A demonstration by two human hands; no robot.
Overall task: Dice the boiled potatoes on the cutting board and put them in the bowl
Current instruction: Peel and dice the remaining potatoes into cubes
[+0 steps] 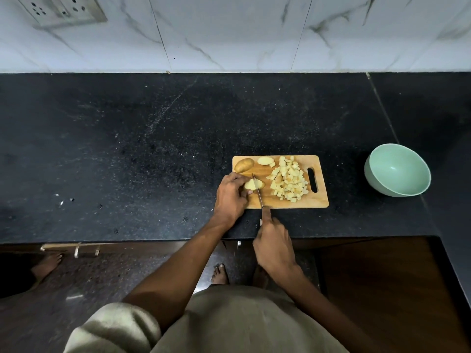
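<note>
On the wooden cutting board (280, 200), toward its 9 o'clock edge, the left hand (230, 197) curls its fingers over a peeled potato half (252, 185) and pins it flat, while the right hand (274, 244) is wrapped round the handle of a knife (258, 191), forefinger laid along the spine. The thin blade stands in the potato, running from 12 to 6 o'clock. To cut well, I judge the holding fingertips should stay tucked back from the blade, and the slices should be kept even, so that crosswise cuts give cubes to match the pile.

That pile of diced potato (289, 182) lies at 3 o'clock of the knife: pale yellow, soft-edged cubes, moist-looking. At the board's 11 o'clock corner sits a whole potato (244, 165), smooth and tan-skinned, and beside it a pale cut piece (264, 161). The bowl (397, 171), mint green, round and smooth, stands well apart at 3 o'clock of the board on the black speckled worktop (153, 149), with nothing seen in it.
</note>
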